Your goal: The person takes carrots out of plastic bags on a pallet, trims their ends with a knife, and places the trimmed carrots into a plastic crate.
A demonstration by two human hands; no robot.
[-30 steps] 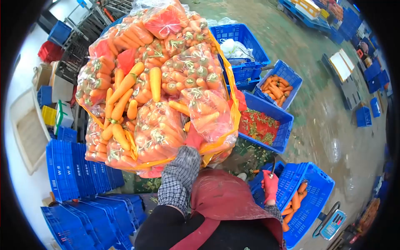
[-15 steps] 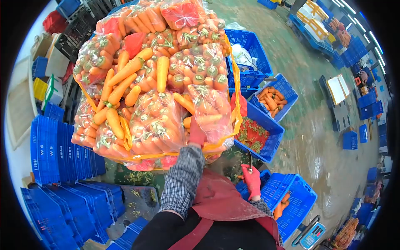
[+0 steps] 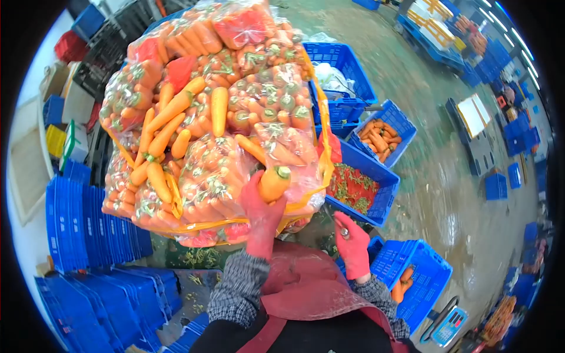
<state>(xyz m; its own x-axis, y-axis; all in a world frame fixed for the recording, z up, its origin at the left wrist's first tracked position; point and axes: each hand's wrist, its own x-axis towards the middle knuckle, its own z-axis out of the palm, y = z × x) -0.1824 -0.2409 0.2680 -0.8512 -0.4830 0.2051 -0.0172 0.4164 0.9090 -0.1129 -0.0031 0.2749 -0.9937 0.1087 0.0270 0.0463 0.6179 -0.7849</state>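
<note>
Between the left grip (image 3: 263, 203) and the right grip (image 3: 353, 247) lies an open gap. Bagged carrots (image 3: 215, 170) block the way ahead of the left; a leaf-strewn crate (image 3: 385, 197) stands ahead of the right, and another blue crate (image 3: 432, 279) crowds its outer side.

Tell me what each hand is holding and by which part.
The left hand holds a carrot around its body, the stem end sticking out. The right hand grips a metal tool; which part is hard to tell.

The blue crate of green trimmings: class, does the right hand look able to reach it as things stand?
Probably yes: the right hand is near the blue crate, nothing visible between them, though that hand holds a tool.
</note>
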